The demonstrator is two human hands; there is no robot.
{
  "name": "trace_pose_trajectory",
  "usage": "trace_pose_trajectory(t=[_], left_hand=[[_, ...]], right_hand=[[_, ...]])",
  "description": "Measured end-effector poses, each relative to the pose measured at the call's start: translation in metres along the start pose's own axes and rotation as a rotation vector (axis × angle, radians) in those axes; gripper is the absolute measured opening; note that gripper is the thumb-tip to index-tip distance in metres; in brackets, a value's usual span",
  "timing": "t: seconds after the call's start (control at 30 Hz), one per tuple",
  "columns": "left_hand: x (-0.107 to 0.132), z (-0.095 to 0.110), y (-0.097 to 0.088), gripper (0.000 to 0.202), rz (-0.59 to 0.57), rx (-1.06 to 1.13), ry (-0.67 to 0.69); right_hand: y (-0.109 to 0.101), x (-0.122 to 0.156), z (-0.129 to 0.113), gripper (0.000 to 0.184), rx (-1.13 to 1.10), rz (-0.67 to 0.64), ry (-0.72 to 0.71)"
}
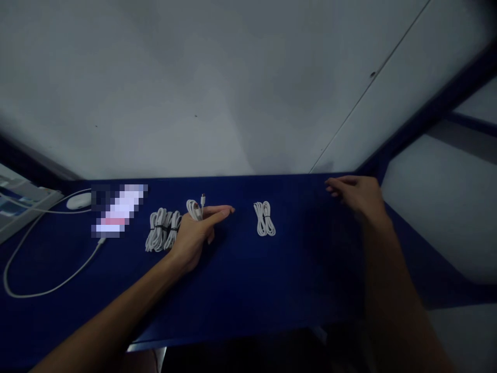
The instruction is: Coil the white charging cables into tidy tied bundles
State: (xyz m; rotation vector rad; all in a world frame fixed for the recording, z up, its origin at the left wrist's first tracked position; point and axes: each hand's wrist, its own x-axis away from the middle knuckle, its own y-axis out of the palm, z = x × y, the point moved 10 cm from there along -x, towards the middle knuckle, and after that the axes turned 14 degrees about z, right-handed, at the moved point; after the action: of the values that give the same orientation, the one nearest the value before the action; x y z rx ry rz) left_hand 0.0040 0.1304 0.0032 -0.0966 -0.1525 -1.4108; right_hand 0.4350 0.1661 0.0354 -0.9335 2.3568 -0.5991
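My left hand [194, 235] is closed around a coiled white charging cable [193, 208], whose plug points upward above the fingers. The tips of its thumb and forefinger meet at the right. Just left of this hand lie several white cable bundles [158, 230], each bound with a dark tie. One more tied white cable bundle [265, 218] rests flat on the blue table between my two hands, touched by neither. At the table's far right, my right hand [357, 194] hovers with thumb and fingers pinched together. Whatever may be between those fingertips is too small and dark to make out.
On the left of the blue table [240, 290] lies a blurred-out phone [118, 210] with a white cord [58, 287] plugged in. Beside it sit a white rounded object [78, 201] and a pale tray [29, 207]. A grey panel [194, 93] rises behind the table.
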Motion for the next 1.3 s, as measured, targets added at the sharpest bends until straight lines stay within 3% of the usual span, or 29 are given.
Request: trace_pose_trajectory(t=[0.1, 0.2, 0.23, 0.3, 0.47, 0.67, 0.93, 1.07, 1.3], left_hand=[[0.001, 0.004, 0.000, 0.029, 0.004, 0.014, 0.026], [0.001, 0.009, -0.002, 0.029, 0.020, 0.017, 0.075], [0.000, 0.011, -0.003, 0.030, 0.029, 0.016, 0.094], [-0.001, 0.013, -0.004, 0.033, 0.045, 0.010, 0.124], [-0.002, 0.013, -0.003, 0.041, 0.051, 0.016, 0.132], [0.001, 0.014, -0.001, 0.057, 0.022, -0.003, 0.161], [0.003, 0.023, 0.000, 0.049, 0.013, -0.051, 0.225], [0.002, 0.021, 0.001, 0.044, 0.018, -0.023, 0.185], [0.001, 0.011, -0.002, 0.040, 0.033, 0.004, 0.126]], right_hand=[[0.033, 0.039, -0.045, 0.027, -0.157, -0.212, -0.022], [0.080, 0.114, -0.107, 0.027, -0.446, -0.658, -0.076], [0.090, 0.137, -0.121, 0.027, -0.504, -0.750, -0.074], [0.103, 0.172, -0.136, 0.030, -0.602, -0.829, -0.046], [0.121, 0.207, -0.140, 0.028, -0.744, -0.880, 0.007], [0.120, 0.204, -0.136, 0.031, -0.726, -0.841, 0.017], [0.109, 0.203, -0.141, 0.022, -0.663, -0.827, -0.032], [0.098, 0.201, -0.151, 0.014, -0.638, -0.693, -0.229], [0.086, 0.210, -0.160, 0.016, -0.486, -0.493, -0.616]])
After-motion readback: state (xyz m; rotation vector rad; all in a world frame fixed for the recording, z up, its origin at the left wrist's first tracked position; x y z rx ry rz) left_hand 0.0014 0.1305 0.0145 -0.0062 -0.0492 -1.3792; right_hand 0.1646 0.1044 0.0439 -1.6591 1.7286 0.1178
